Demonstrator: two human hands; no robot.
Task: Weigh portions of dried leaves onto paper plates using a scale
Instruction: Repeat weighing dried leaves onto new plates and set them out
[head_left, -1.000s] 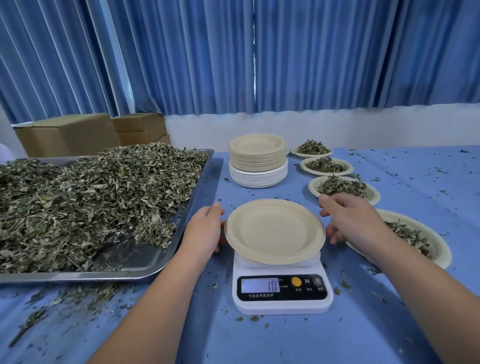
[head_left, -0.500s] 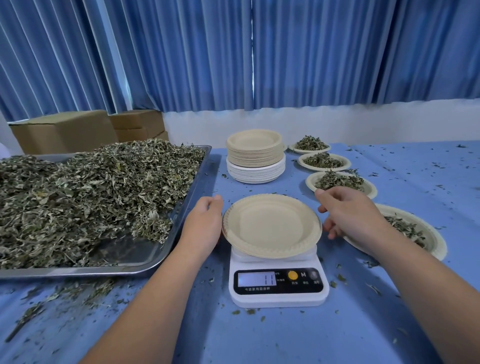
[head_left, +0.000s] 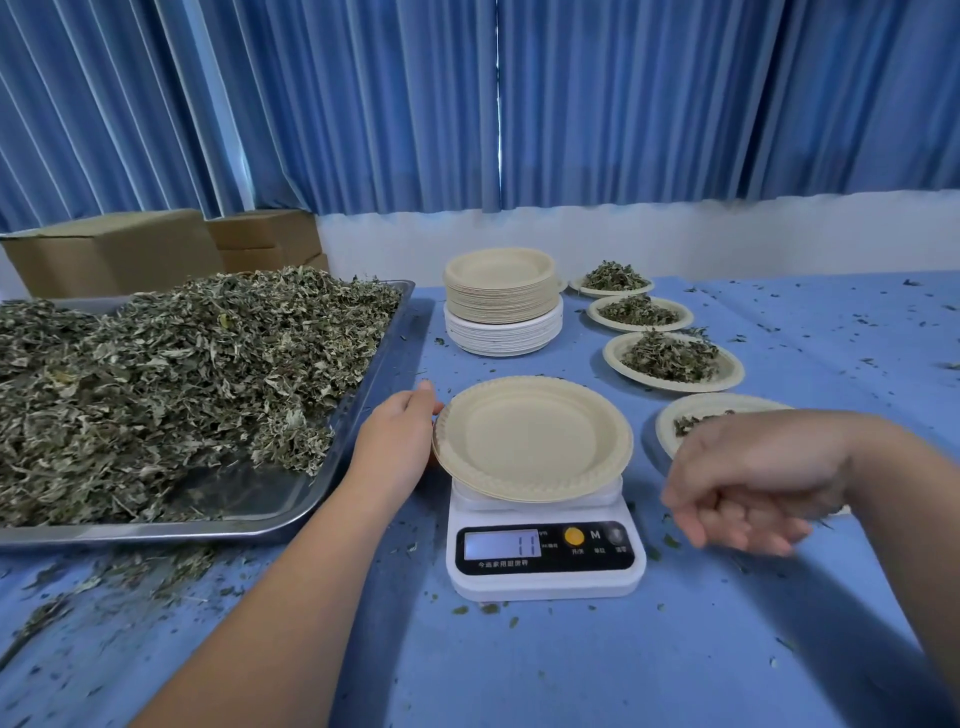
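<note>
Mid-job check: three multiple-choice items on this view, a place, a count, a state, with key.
1. The tray of dried leaves lies where from the scale? A to its left; B to its right; C behind it.
2. How many leaf-filled plates stand right of the scale? A two; B four; C six.
3. The plate on the scale is: A empty; B heaped with leaves; C upside down.
Key: 1 A, the tray is beside the left hand; 2 B, four show, the nearest partly behind the right hand; 3 A, its bare bottom shows.
</note>
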